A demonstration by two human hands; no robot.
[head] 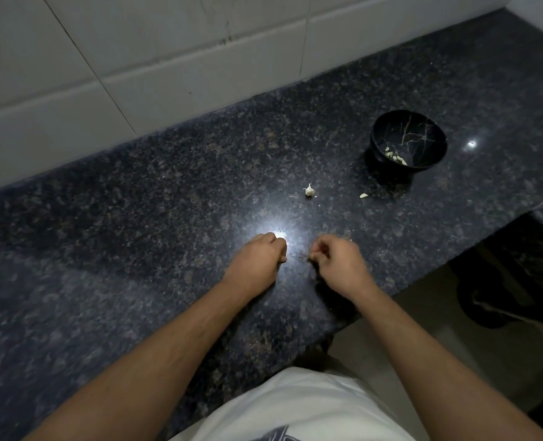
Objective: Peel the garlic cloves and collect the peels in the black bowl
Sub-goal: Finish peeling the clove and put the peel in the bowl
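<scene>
Garlic is fiddly stuff to handle: each clove is tiny, light and firm, and the skin is papery, brittle and floats off at the slightest breath, so I'd say pinch it at the pointy tip or the root end with the fingernails and tear from there instead of squeezing the middle. Right now the left hand and right hand are both curled into loose fists just above the dark granite table, knuckles up, fingertips tucked in and facing each other with a small gap between. Looks like they're picking at something small, but I honestly can't tell what either one has hold of, it's hidden under the fingers and washed out by glare. Forearms come in low from the near edge. A garlic piece sits on the table beyond the hands, one loose clove lies nearer the black bowl, which is off to the right and already has some pale bits inside.
</scene>
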